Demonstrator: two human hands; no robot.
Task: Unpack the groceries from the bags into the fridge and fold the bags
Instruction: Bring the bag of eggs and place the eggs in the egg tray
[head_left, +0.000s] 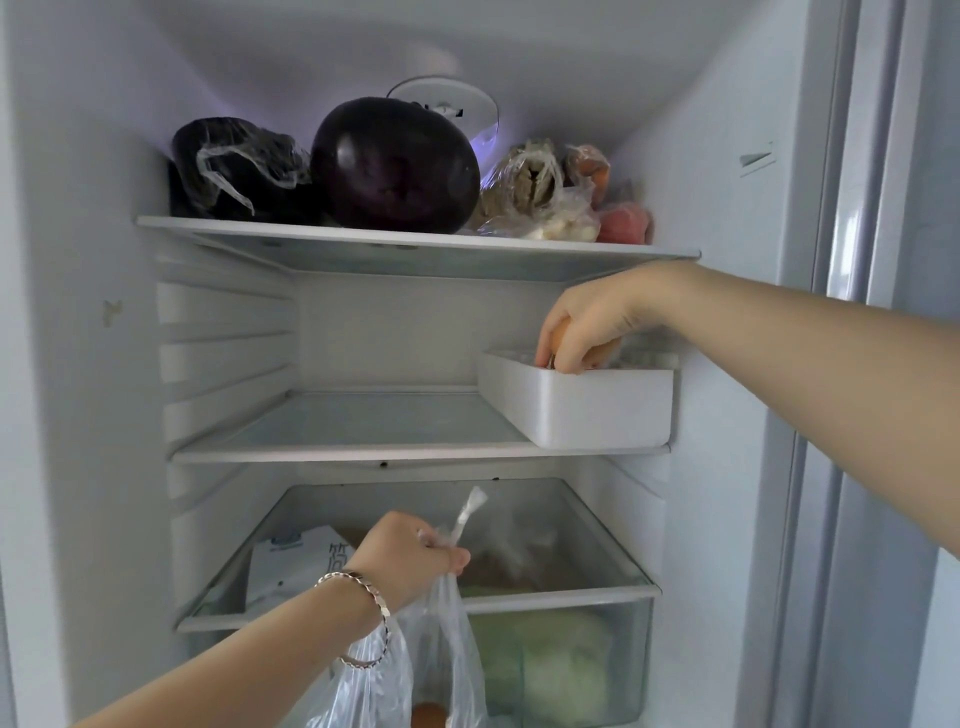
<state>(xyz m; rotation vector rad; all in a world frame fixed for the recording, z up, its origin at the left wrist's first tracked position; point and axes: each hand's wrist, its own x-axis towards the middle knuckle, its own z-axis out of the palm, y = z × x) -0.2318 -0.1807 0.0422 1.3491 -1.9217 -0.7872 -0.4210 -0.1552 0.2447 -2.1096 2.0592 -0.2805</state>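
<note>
Right of centre: right hand (587, 325) curled round a brown egg (562, 335), fingertips dipping into the white tray (597, 410) on the middle shelf (337, 441). Lower centre: left hand (410, 553) clenched on the clear bag (441, 649) handles (second egg (428, 716) inside, at bottom edge).

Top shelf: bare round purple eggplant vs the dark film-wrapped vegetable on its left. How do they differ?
Wrapping: the glossy round purple eggplant is bare; the dark vegetable wrapped in clear plastic film shows crinkled, loose film.
Size: the eggplant looks bulkier and taller than the wrapped vegetable.
Place: the eggplant sits mid-shelf; the wrapped vegetable sits by the left wall.
Shared: both dark-skinned, both on the top glass shelf.
</note>
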